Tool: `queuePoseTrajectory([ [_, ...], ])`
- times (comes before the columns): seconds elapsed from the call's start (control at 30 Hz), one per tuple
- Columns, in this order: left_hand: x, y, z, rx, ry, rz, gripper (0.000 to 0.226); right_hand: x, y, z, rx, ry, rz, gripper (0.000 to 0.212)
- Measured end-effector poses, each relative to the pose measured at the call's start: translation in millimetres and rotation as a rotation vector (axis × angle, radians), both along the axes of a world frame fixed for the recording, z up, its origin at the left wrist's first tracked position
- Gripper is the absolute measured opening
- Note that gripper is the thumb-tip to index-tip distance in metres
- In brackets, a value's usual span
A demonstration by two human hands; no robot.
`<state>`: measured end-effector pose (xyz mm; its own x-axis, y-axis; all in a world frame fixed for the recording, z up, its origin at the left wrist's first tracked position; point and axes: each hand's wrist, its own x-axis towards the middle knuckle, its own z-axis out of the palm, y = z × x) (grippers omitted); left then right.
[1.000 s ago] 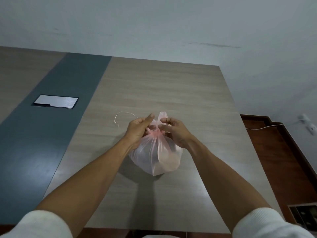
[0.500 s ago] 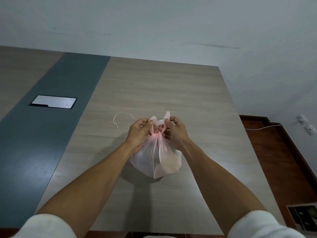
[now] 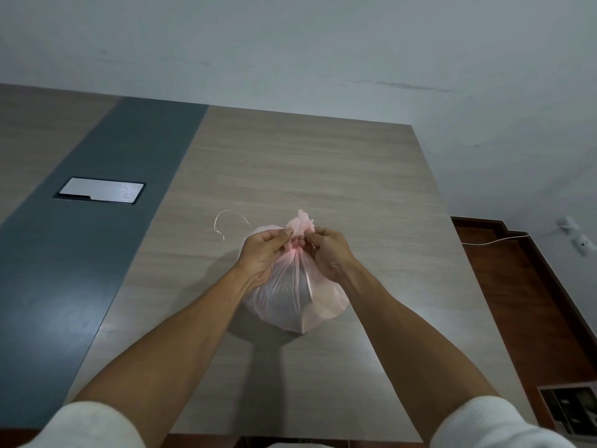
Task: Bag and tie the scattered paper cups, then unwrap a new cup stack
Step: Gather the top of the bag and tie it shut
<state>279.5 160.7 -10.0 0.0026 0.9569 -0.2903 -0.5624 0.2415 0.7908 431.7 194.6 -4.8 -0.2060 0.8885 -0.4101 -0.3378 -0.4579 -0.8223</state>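
A translucent pink plastic bag (image 3: 292,299) sits bulging on the wooden table (image 3: 307,169), its neck gathered at the top. My left hand (image 3: 261,255) pinches the left bag handle at the neck. From the other side, my right hand (image 3: 329,253) pinches the right handle, and the pink ends stick up between the two hands. What is inside the bag shows only as dim shapes through the plastic. No loose cups or new cup stack are in view.
A thin pale string (image 3: 226,221) lies curled on the table just left of the bag. A silver hatch plate (image 3: 100,191) is set in the dark blue strip (image 3: 97,253). A white cable (image 3: 494,240) runs over the brown floor at right.
Both hands have kept working the bag handles at the neck; the two separate loops seen half a second ago are now bunched into one tuft between my fingers.
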Motion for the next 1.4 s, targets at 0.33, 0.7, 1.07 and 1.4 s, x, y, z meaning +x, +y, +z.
queuePoseTrajectory([
  [0.33,13,-2,-7,0.047,0.265,0.085,0.017,-5,-1,0,-0.01,-0.073,-0.084,0.023],
  [0.7,12,2,-13,-0.04,0.153,0.105,0.027,-9,-3,-4,-0.018,-0.004,-0.097,0.017],
  [1.07,3,-1,-7,-0.003,-0.073,0.001,0.019,-5,-3,-5,-0.048,0.085,-0.197,0.023],
  [1.4,-17,4,6,-0.078,0.021,-0.079,0.058,-13,-7,1,0.149,0.055,0.106,0.022],
])
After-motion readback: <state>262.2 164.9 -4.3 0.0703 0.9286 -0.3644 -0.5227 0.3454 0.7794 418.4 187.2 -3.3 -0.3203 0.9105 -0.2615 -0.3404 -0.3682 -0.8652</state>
